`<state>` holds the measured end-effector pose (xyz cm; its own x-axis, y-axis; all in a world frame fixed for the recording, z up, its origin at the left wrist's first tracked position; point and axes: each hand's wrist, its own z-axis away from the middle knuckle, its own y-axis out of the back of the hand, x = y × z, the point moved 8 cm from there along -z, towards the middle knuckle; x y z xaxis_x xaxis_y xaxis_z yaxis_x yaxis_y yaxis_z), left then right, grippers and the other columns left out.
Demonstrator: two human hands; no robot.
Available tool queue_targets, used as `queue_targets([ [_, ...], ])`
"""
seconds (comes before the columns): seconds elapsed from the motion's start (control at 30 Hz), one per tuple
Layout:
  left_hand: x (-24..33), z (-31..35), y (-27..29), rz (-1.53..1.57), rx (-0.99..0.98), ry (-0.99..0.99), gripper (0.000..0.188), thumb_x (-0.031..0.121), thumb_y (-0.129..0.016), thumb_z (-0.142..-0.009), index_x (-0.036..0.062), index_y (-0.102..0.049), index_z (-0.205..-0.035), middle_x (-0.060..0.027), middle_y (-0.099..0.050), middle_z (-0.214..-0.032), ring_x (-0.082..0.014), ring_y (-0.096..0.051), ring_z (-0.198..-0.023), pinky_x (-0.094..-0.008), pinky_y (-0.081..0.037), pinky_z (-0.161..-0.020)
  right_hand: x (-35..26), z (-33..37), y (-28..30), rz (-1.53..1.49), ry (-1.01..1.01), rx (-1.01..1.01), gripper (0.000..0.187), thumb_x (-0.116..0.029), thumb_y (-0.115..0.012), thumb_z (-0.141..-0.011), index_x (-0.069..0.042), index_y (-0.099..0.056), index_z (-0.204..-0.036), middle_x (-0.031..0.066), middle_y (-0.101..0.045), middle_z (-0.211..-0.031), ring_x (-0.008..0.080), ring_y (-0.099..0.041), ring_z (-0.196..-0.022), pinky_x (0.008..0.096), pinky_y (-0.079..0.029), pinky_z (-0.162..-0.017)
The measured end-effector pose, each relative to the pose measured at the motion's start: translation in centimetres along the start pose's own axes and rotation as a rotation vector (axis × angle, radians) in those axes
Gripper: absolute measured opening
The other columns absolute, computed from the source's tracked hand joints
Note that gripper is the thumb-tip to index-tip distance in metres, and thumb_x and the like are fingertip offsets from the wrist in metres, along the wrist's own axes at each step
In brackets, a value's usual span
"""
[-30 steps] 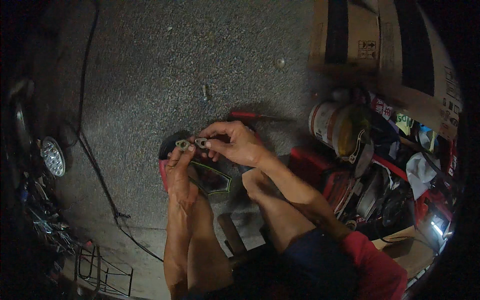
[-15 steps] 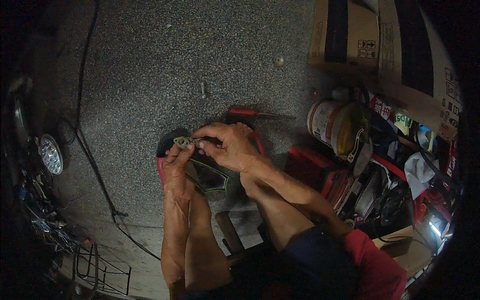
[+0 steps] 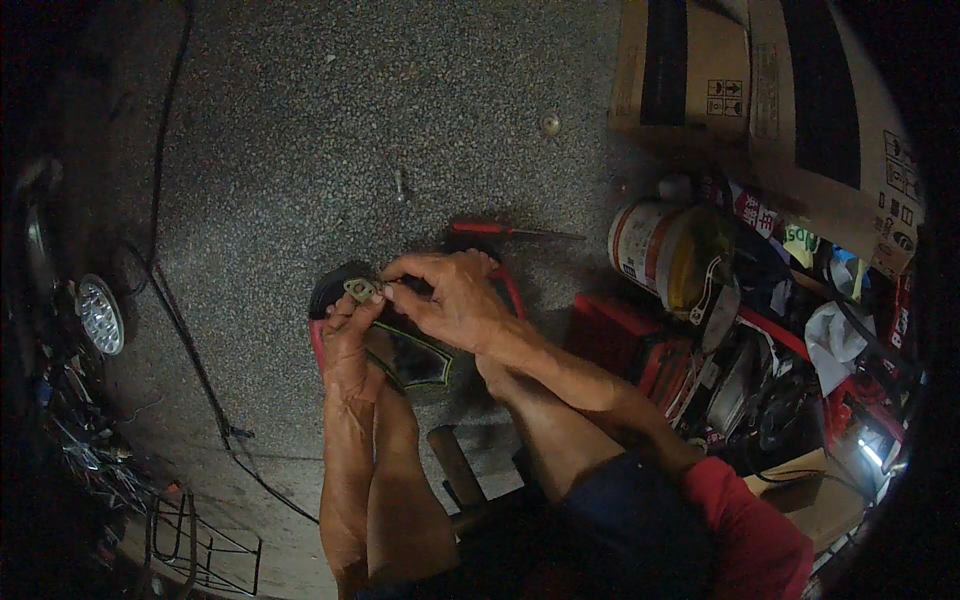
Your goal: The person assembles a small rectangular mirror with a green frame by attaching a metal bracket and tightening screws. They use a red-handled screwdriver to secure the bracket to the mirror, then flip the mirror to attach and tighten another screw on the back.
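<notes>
Metal plate [image 3: 360, 291] in left hand [image 3: 346, 347], right hand [image 3: 455, 300] close beside

Floor [image 3: 280, 130]: one, grey, speckled, below both hands.

Cardboard packaging [image 3: 717, 60]: two panels in view, each with a black band, at upper right.

Tub [image 3: 637, 245]: one, pale with an orange band, below the packaging, beside mixed clutter.

Right hand: one. Thumb and forefinger drawn nearly together, tips at the plate's right edge; anything between them too small and dark to tell. One second ago, a second plate plainly visible in these fingers, just apart from the first; now not distinguishable from it.

Left hand: one. Thumb and forefinger pinched on the plate, remaining fingers curled below; same hold as half a second ago.

Screwdriver [image 3: 485, 230]: one, red handle, flat on the floor beyond the right hand, shaft toward the right; resting place unchanged.

Reflector [image 3: 100, 315]: one, round, silvery, at far left.

Metal plate: one distinguishable, dull greenish, with an opening, at the left fingertips, clear of the floor.

Bolt-like piece [image 3: 400, 185]: one, slim, on the floor beyond the hands.

Disc [image 3: 550, 125]: one, small, round, farther off toward the packaging.
</notes>
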<state>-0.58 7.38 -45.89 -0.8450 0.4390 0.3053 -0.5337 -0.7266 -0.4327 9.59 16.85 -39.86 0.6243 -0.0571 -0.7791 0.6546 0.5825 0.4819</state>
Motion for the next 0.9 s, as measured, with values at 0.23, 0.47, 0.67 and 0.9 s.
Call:
queue_targets([
  [0.23, 0.5, 0.6, -1.3, -0.03, -0.078, -0.012, 0.02, -0.001, -0.063, -0.08, 0.003, -0.062, -0.1, -0.004, -0.062, -0.095, -0.0165, -0.058, -0.09, -0.0295, -0.046, -0.083, 0.6, 0.2, -0.4, 0.096, -0.056, 0.042, 0.015, -0.022, -0.058, -0.088, -0.008, -0.064, -0.089, 0.0052, -0.067, -0.066, 0.0147, -0.065, -0.054, 0.0326, -0.046, -0.071],
  [0.47, -0.4, -0.1, 0.3, -0.071, -0.11, -0.032, 0.034, -0.002, -0.063, -0.079, 0.0016, -0.056, -0.112, -0.0073, -0.062, -0.103, -0.0204, -0.06, -0.097, -0.0341, -0.048, -0.087, 0.3, 0.1, -0.2, -0.004, -0.026, 0.05, 0.018, -0.023, -0.062, -0.085, -0.007, -0.067, -0.088, 0.0078, -0.066, -0.077, 0.0168, -0.064, -0.061, 0.0333, -0.044, -0.071],
  [0.67, 0.3, 0.6, -0.5, -0.027, -0.084, -0.053, 0.028, -0.005, -0.067, -0.076, 0.0041, -0.061, -0.101, -0.0035, -0.061, -0.097, -0.0155, -0.058, -0.09, -0.0276, -0.046, -0.084, 0.8, -0.1, -0.1, 0.008, -0.055, 0.085, 0.016, -0.023, -0.067, -0.08, -0.009, -0.07, -0.087, 0.0065, -0.065, -0.085, 0.0209, -0.062, -0.08, 0.0337, -0.044, -0.07],
  [0.9, 0.4, 0.6, -0.2, 0.016, -0.08, -0.088, 0.029, -0.006, -0.065, -0.076, 0.004, -0.059, -0.103, -0.0032, -0.059, -0.098, -0.0161, -0.057, -0.093, -0.0283, -0.044, -0.087, 0.5, -0.4, -0.7, -0.05, -0.043, 0.035, 0.013, -0.02, -0.066, -0.081, -0.009, -0.068, -0.086, 0.0081, -0.065, -0.085, 0.0246, -0.063, -0.078, 0.0378, -0.045, -0.07],
])
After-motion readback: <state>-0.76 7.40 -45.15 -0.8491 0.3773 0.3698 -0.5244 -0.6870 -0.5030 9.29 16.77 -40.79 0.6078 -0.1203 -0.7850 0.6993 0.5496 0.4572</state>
